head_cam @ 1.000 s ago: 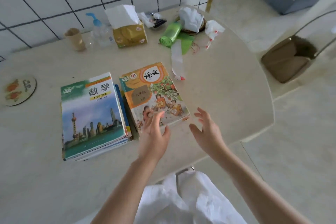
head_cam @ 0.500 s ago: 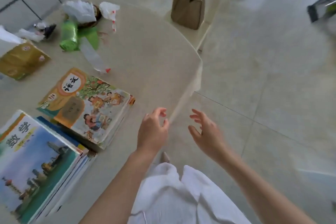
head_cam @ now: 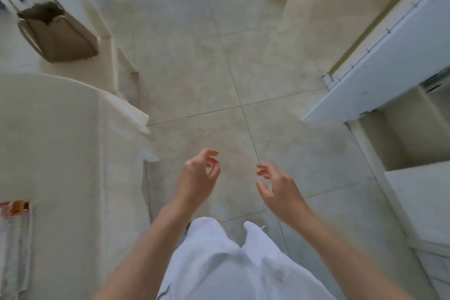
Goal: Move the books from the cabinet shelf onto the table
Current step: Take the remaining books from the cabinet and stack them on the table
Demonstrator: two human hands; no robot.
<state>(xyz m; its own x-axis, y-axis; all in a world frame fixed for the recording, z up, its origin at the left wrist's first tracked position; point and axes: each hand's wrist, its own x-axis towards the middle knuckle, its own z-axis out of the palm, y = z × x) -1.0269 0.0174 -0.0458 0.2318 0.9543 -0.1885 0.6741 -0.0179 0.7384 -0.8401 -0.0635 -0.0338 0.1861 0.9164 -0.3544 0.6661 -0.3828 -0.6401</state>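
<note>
Compared with half a second ago, my view is turning away from the table (head_cam: 60, 141) toward the floor (head_cam: 219, 68), so the two stacks of books are sliding out of sight. Now only one corner of a book (head_cam: 17, 206) is showing, orange and blurred, at the left edge of the tabletop; the other books I cannot see. The tissue box and green bag are no longer showing.

My left hand (head_cam: 197, 178) and right hand (head_cam: 277, 190) are hanging over the floor, past the rounded edge of the tabletop, as before. Both are holding nothing: the fingers are loosely curled and spread apart, and the two hands are facing each other with a gap between them.

The tabletop is looking pale beige, matte and slightly speckled, with a curved rim. The floor is made of big glossy cream tiles with thin dark joints. A brown paper bag (head_cam: 58, 36) with thin handles is standing far behind the table. On the right a white cabinet (head_cam: 379, 75) is coming into view, smooth and boxy, with open compartments. White trousers (head_cam: 219, 263) are filling the bottom.
</note>
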